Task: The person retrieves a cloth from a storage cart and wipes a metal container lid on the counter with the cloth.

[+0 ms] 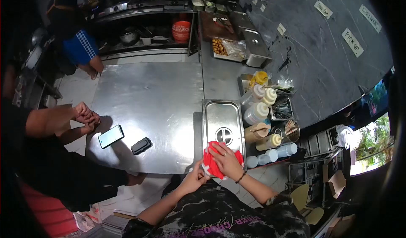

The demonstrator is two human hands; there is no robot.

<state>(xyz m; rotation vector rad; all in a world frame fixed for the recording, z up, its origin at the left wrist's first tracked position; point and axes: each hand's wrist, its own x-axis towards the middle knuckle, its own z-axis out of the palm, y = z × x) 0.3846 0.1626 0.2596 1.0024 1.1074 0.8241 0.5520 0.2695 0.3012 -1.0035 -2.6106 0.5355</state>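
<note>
A red cloth [212, 167] with white patches lies bunched on the near end of a steel pan lid [224, 111]. My right hand [226, 161] presses down on the cloth, fingers curled over it. Beside the lid's near left corner is my left hand [195, 179], its thumb and fingers apart; whether it touches the cloth's edge is hard to see. The lid's recessed round handle [224, 135] shows just beyond the cloth.
A phone [111, 136] and a black case [141, 146] lie on the steel table [148, 90]. Several squeeze bottles [256, 113] line the lid's right side. One person's clasped hands [87, 115] are at the left; another person [78, 39] stands near the stove.
</note>
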